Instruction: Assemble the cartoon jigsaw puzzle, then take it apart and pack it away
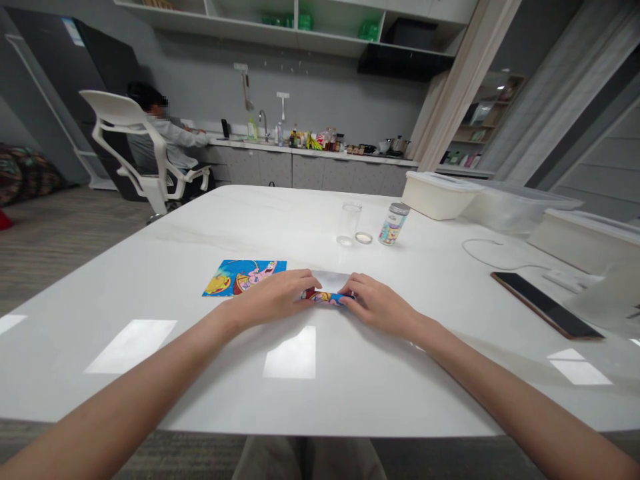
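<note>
Between my two hands is a sheet of printed paper [327,298], its near edge rolled up so that the colourful cartoon print shows, with its pale back lying behind the roll. My left hand [284,292] grips the roll's left end, and my right hand [373,303] grips the right end. Beside my left hand a blue cartoon picture [245,277] lies flat, partly covered by that hand. Beyond my hands stand a clear jar [351,219] and, next to it, a metal ring lid [364,237]. A jar with a cartoon wrap and a silver lid [394,224] stands to their right.
A black phone-like slab [545,303] lies at the right, near a white cable [480,257]. Lidded plastic boxes [443,195] line the white table's [210,373] far right side. Across the room a person sits in a white chair [160,160] by the kitchen counter.
</note>
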A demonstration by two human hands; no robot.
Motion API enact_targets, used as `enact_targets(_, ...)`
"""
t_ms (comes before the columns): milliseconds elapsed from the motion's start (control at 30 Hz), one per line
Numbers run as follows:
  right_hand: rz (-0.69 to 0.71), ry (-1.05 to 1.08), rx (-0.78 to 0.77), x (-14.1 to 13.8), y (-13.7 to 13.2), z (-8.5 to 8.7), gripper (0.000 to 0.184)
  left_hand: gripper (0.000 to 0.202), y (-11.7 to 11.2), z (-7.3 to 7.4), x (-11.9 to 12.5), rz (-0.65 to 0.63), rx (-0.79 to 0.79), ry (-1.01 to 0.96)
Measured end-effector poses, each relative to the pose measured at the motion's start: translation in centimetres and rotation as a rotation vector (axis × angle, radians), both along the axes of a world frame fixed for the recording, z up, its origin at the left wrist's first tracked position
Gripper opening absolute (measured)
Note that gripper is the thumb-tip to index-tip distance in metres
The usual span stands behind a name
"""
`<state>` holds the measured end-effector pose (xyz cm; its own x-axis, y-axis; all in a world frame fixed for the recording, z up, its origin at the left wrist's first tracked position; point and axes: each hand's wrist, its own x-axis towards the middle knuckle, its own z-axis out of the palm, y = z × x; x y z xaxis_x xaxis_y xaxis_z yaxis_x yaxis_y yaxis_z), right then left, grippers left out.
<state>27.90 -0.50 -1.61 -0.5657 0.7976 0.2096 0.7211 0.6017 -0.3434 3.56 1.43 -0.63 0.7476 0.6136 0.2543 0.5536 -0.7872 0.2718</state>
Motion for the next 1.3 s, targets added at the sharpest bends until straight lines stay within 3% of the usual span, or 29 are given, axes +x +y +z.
enact_targets(333, -0.004, 0.004, -0.017, 0.0, 0.1, -0.2, 0.016, 0.013, -0.4, 0.9, 0.3, 0.065, -0.058, 0.005)
enact_targets(667, -0.011, 0.002, 0.026, 0.1, -0.1, -0.1, 0.015, 0.025, -0.1, 0.0, 0.2, 0.094, 0.017, 0.073)
enact_targets(867, -0.037, -0.014, 0.015, 0.2, 0.1, -0.2, 0.021, 0.021, 0.0, -0.6, 0.5, 0.09, 0.076, 0.16)
enact_targets(1167, -0.057, -0.016, 0.056, 0.3, 0.2, -0.2, 0.014, 0.022, 0.2, -0.7, 0.6, 0.11, 0.089, 0.119)
enact_targets(1300, -0.049, -0.037, 0.048, 0.3, 0.1, 0.0, 0.02, 0.025, 0.1, -0.9, 0.5, 0.137, 0.089, 0.142)
